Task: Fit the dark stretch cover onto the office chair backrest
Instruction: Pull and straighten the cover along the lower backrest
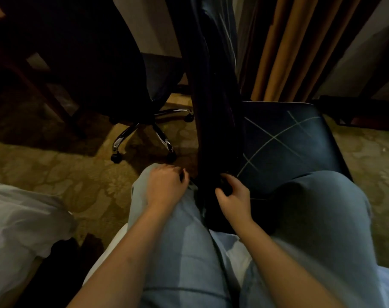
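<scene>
L of dark cover [213, 130]: office chair [113, 63]

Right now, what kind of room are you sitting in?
Probably a hotel room or a bedroom, though it is dim. There is white bedding on the left, long tan curtains hang at the back, patterned carpet covers the floor, and an office chair stands on wheels.

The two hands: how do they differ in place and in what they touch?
The left hand lies on the left knee; the right hand is in the gap to the right of that knee. The right hand's fingers curl onto the lower end of the dark cover; the left hand is beside it, its grip unclear. Both show their backs, with fingers curled.
</scene>
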{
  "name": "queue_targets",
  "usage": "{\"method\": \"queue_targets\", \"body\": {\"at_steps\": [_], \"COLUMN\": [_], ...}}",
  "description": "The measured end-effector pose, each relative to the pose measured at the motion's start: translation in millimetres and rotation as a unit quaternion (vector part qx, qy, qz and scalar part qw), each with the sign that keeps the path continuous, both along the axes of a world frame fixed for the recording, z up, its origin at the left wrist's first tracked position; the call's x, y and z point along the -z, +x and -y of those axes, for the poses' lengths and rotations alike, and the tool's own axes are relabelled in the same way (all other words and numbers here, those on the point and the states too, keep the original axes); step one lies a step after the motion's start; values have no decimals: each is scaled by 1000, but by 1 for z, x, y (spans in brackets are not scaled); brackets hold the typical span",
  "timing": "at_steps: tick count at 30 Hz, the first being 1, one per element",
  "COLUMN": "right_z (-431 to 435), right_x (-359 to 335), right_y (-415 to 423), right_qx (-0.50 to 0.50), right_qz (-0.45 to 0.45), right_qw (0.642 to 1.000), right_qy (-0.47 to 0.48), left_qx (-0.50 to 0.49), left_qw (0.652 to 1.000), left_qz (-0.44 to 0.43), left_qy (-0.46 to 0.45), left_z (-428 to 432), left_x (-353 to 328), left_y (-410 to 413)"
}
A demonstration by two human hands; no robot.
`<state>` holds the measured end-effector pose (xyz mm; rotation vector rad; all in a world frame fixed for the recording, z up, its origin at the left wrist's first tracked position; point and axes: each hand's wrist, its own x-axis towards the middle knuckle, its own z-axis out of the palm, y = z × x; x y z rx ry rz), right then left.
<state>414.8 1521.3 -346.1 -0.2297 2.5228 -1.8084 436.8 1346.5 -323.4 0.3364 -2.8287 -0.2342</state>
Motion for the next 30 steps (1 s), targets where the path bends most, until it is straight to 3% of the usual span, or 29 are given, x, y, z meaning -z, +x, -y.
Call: {"method": "queue_targets", "body": {"at_steps": [5,13,17,23,26,30], "right_z": [0,7,6,0,0,3], "right_x": [-21,-64,-50,-29,-44,-79], "right_y": [-6,-10,-5,-5,-9,-13], "right_qx": [0,26,23,-9,-7,13], "right_qz": [-25,-168,-123,-17,-34,-95], "right_qw": [999,984,991,996,995,995], "right_qy": [34,-47,-41,83,93,33], "left_qx": [6,10,11,9,20,22], "left_qw": [1000,999,999,1000,999,999], "left_qz": [-8,18,5,-9,-14,-8], "left_qy": [6,29,30,25,28,44], "left_z": [2,7,7,1,2,7], "left_x": [2,8,9,2,1,7], "left_y": [2,-1,-2,1,3,2]}}
